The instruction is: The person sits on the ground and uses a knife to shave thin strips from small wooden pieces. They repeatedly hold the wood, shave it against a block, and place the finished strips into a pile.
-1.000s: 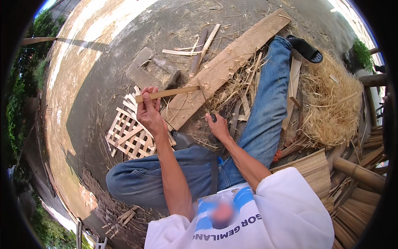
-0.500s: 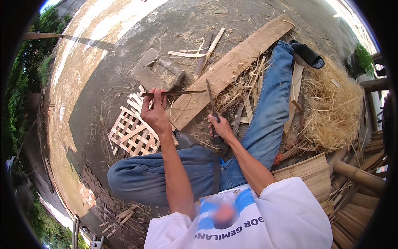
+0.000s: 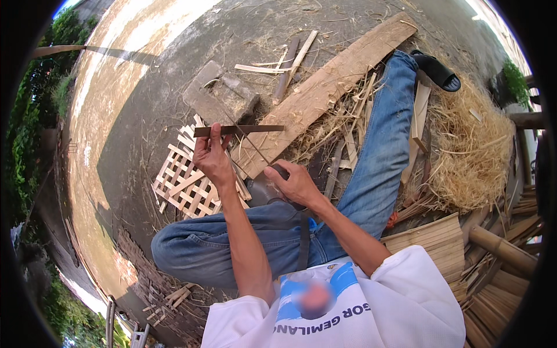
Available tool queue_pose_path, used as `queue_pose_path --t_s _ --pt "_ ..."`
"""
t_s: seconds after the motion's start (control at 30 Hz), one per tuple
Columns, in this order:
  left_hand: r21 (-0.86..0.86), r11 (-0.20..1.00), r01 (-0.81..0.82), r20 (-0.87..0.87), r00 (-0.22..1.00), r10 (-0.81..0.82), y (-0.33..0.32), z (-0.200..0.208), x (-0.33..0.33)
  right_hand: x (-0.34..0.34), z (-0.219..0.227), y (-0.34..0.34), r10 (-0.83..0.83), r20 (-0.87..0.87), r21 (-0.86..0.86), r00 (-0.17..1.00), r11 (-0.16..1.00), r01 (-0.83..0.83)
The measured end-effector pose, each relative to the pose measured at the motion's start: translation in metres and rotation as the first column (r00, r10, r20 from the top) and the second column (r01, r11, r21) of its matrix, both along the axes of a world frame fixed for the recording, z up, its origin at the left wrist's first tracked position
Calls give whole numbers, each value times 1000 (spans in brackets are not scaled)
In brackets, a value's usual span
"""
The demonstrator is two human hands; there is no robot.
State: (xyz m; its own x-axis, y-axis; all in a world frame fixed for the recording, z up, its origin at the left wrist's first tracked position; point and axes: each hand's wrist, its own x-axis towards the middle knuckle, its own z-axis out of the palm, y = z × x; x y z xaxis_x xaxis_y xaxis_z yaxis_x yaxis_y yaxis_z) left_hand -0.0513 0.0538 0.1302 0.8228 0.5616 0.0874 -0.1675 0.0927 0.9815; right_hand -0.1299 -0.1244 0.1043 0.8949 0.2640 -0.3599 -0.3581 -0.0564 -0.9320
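Note:
My left hand (image 3: 213,159) is raised over the near end of a wide wooden plank, its fingers pinching a dark brown flat strip (image 3: 261,128) near one end. The strip lies level and points right. In my right hand (image 3: 296,184) is a knife by its dark handle (image 3: 281,170). Its thin blade (image 3: 253,147) slants up to the left and crosses the strip close to my left fingers; whether the two touch is hard to tell. Below and left of my left hand, a woven lattice of pale strips (image 3: 184,188) rests on the ground.
The plank (image 3: 331,87) runs diagonally to the upper right. A stone block (image 3: 232,95) lies beyond my left hand, with loose sticks (image 3: 285,68) nearby. A heap of shavings (image 3: 473,156) sits right of my outstretched leg (image 3: 377,139). Bamboo poles (image 3: 502,246) lie at lower right.
My right hand has moved up and left with the knife. The blade has swung from right of the strip to across it. My left hand has shifted slightly, turning the strip's flat face into view.

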Motion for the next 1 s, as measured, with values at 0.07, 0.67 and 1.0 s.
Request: queue_pose_path --t_s 0.07,0.67,1.0 --pt "-10 1000 0 -5 1000 0 3 0 -1 -3 -33 -11 -37 -72 -59 997 998 33" --pt "30 999 44 6 999 -44 5 -2 5 -12 -76 -32 -155 -197 -138 968 982 129" --pt "-24 997 74 -33 997 -74 -14 6 2 -15 -103 -34 -229 -235 -227 945 958 176"
